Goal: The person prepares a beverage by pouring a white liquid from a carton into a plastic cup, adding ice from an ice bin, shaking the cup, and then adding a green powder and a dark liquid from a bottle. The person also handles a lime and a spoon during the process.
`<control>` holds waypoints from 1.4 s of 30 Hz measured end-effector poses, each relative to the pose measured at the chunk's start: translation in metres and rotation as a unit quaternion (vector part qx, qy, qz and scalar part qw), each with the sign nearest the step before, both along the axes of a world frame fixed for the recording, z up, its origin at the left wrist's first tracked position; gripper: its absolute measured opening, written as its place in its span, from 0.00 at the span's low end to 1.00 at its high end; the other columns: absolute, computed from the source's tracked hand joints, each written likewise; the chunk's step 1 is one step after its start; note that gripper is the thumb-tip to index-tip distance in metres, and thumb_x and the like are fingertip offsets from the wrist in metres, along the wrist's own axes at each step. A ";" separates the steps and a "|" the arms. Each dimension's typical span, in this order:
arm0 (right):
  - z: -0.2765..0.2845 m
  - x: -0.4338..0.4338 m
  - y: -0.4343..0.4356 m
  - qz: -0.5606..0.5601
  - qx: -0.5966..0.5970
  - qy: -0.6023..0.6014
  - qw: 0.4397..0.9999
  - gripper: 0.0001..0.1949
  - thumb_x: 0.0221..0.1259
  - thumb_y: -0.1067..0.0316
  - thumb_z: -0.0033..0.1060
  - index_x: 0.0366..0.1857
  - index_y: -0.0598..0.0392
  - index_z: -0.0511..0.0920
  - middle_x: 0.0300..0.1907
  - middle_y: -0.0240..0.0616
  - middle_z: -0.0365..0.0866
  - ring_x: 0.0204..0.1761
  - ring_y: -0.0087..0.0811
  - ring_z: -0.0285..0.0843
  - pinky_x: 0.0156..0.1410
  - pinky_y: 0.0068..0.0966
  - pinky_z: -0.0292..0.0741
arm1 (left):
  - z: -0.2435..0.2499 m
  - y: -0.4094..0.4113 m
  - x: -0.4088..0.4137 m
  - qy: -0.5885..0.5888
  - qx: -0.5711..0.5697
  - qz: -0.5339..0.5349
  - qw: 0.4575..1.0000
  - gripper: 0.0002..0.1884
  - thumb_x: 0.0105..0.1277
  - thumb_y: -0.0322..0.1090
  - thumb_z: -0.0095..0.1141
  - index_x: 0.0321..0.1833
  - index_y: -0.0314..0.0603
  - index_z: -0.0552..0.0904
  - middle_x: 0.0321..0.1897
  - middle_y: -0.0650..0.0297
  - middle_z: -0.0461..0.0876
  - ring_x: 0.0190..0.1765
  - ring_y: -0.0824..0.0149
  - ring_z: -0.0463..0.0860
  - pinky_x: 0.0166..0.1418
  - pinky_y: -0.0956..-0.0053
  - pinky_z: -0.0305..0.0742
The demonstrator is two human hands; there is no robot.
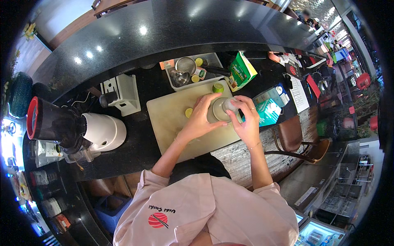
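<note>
Over the pale cutting board [167,132] my left hand [200,118] is wrapped around the side of a clear container [219,111] with cloudy contents. My right hand [247,118] grips its narrower top [231,104] with thumb and fingers. Whether that top is a separate cap cannot be told. A cut green lime [218,88] rests on the board's far edge, beyond the container. Another lime piece [188,113], cut face up, lies beside my left hand. My fingers hide part of the container.
A plastic tray [203,83] beyond the board holds a strainer [185,65], a metal cup [180,77] and lime pieces. A green carton [241,72] and a teal carton [268,113] stand to the right. Leftward are a white slow juicer [106,132] and a white appliance [126,95].
</note>
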State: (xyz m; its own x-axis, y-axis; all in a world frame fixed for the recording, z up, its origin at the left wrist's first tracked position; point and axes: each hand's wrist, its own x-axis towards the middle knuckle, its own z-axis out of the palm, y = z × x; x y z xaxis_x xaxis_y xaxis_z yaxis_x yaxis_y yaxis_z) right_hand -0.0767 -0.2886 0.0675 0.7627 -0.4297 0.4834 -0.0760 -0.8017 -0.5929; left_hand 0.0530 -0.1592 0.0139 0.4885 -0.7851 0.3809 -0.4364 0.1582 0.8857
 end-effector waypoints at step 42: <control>0.048 -0.003 0.041 0.195 0.482 -0.215 0.827 0.50 0.55 0.33 0.54 0.77 0.60 0.58 0.69 0.62 0.68 0.64 0.60 0.74 0.68 0.52 0.74 | 0.082 -0.039 0.004 0.621 -0.162 -0.111 0.759 0.29 0.70 0.58 0.54 0.60 0.40 0.78 0.53 0.51 0.84 0.50 0.59 0.86 0.61 0.60 0.80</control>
State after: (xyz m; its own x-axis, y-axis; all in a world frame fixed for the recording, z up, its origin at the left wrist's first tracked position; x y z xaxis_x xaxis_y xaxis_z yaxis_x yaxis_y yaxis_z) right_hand -0.0801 -0.2471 0.1153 0.7803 -0.5356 0.3228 0.4616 0.1452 -0.8751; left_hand 0.0571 -0.1978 0.0964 0.4980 -0.8640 -0.0737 0.7720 0.4030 0.4916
